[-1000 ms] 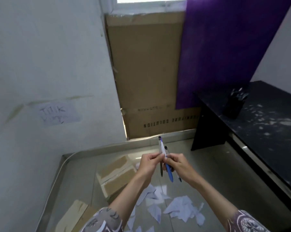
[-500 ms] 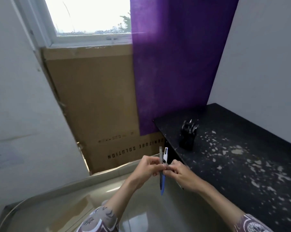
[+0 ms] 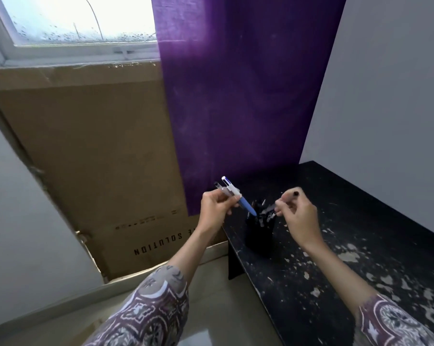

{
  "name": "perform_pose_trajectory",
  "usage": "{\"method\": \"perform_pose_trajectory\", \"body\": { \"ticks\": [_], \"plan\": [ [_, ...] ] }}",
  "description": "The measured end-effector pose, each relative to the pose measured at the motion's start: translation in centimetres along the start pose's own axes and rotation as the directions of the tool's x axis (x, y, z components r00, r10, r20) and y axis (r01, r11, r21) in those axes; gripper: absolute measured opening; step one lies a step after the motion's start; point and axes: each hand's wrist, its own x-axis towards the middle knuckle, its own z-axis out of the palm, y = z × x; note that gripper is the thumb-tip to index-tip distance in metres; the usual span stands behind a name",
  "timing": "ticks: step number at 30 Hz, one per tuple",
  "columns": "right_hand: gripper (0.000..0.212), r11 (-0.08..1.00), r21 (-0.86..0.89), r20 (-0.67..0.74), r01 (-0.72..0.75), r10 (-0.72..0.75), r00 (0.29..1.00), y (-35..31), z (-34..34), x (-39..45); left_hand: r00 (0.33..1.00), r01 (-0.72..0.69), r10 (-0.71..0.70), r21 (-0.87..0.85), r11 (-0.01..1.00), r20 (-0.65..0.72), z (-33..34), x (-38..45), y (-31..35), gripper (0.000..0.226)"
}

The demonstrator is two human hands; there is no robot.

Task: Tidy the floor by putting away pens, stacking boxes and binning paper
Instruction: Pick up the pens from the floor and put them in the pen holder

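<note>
Sleeves (image 3: 146, 318), two of them and both patterned, frame the nearest part of the view. Past them the left hand (image 3: 214, 208) curls its fingers round two pens: a blue-and-white pen (image 3: 238, 198) slanting down to the right and a grey pen (image 3: 222, 191) lying along it. The right hand (image 3: 297, 211) has curled fingers pinching a thin object whose dark end (image 3: 295, 194) shows; what it is I cannot tell. Between the hands one black pen holder (image 3: 259, 233) stands on the black desk (image 3: 360, 258), already bristling with pens. Behind, one large cardboard box (image 3: 86, 158) leans on the wall, its print upside down and reading "SOLUTION". One purple curtain (image 3: 236, 96) hangs beside one window (image 3: 73, 21).
</note>
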Motion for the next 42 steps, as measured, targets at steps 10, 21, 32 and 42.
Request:
{"method": "perform_pose_trajectory", "body": {
  "ticks": [10,21,32,42],
  "plan": [
    [0.013,0.924,-0.383,0.283,0.005,0.112,0.952,5.8,2.8,4.7,1.000,0.008,-0.009,0.198,0.980,0.003,3.5,4.0,-3.8,0.017],
    [0.045,1.000,-0.010,0.229,-0.001,0.004,0.974,4.3,3.3,6.2,0.967,-0.078,-0.017,0.359,0.930,0.255,4.7,5.5,-4.6,0.014],
    [0.014,0.953,-0.243,0.188,0.179,-0.135,0.973,5.0,3.1,7.1,0.949,-0.130,0.019,0.336,0.933,0.315,3.7,6.6,-4.0,0.007],
    [0.035,0.697,-0.668,0.398,0.260,0.039,0.917,9.1,4.3,4.5,0.933,-0.226,0.002,0.580,0.782,0.361,4.7,5.7,-7.3,0.019]
  ]
}}
